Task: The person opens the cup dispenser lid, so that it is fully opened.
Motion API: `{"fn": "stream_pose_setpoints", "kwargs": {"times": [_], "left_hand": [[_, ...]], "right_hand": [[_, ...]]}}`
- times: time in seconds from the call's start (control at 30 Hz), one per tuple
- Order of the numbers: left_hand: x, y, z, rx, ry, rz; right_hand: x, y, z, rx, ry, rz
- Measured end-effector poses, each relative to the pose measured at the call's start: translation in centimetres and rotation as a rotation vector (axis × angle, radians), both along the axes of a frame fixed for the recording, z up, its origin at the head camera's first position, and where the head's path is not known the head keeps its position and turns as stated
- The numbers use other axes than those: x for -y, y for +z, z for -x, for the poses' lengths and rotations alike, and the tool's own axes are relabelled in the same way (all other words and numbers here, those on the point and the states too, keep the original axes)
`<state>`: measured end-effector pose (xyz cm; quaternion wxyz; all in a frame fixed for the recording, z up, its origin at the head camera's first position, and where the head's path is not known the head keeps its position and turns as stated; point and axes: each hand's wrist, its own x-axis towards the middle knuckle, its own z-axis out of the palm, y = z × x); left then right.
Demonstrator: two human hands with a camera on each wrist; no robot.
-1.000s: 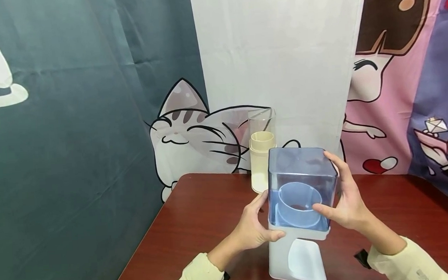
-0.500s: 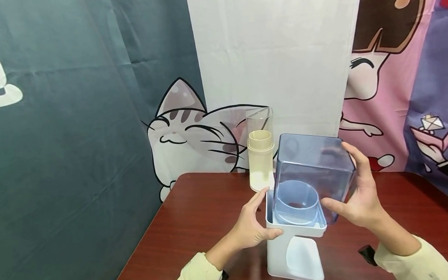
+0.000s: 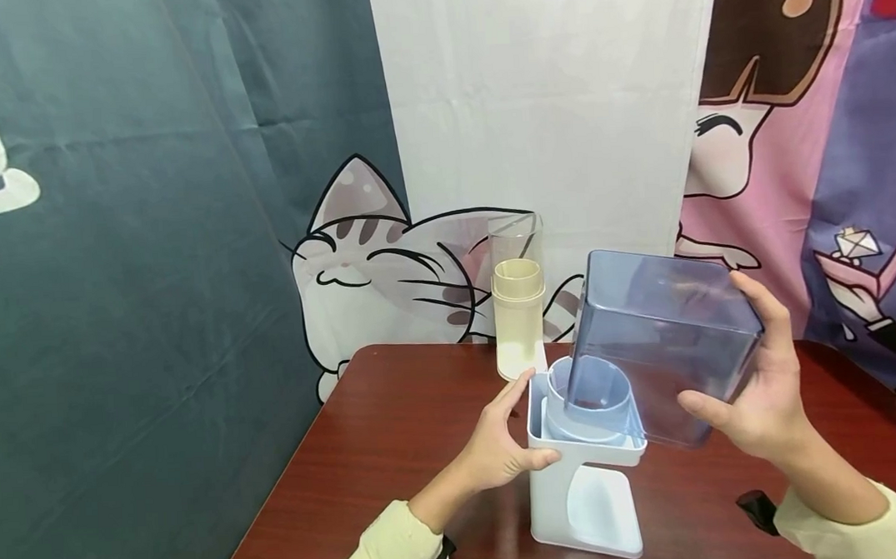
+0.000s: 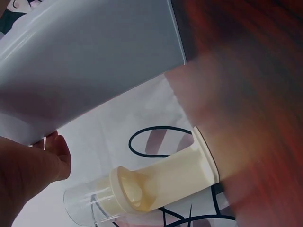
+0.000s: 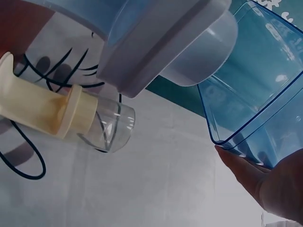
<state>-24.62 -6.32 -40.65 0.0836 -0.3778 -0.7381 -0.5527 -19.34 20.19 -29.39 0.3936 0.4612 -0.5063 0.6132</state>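
A white dispenser base stands upright on the table, with a square tray on top, a round collar inside it and a flat foot below. My left hand grips the left side of its upper rim, thumb in front and fingers behind. My right hand holds a translucent blue box, fingers and thumb spread across its right side. Tilted, the box hangs up and to the right of the base, its lower left part overlapping the collar in the head view. In the right wrist view its open end faces the base.
Behind the base, near the table's back edge, stands a cream cylinder dispenser with a clear tube on top. Printed curtains hang right behind the reddish-brown table. Black straps show at the cuffs.
The blue box has come off the white base, moved up and to the right in my right hand, and tilted, uncovering the collar. My left hand stays on the rim.
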Motion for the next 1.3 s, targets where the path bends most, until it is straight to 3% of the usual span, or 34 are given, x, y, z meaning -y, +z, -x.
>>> {"fn": "stream_pose_setpoints", "kwargs": {"times": [0.3,0.47,0.6,0.77,1.13,1.3], "left_hand": [[0.3,0.2,0.4,0.041,-0.006,0.008],[0.3,0.4,0.8,-0.013,0.015,0.018],[0.6,0.6,1.2,-0.07,0.034,0.011],[0.8,0.6,1.2,-0.08,0.051,0.003],[1.5,0.6,2.2,-0.105,0.009,0.046],[1.5,0.7,2.6,-0.105,0.007,0.056]], "right_hand": [[-1.3,-0.6,-1.1,0.036,0.064,0.023],[-2.0,-0.6,-1.6,0.029,0.097,0.014],[-2.4,-0.5,-1.7,0.016,0.077,0.007],[-3.0,-0.7,-2.3,0.013,0.071,0.009],[-3.8,-1.0,-3.4,0.015,0.113,0.009],[-4.4,-1.6,-3.9,0.031,0.057,-0.019]]}}
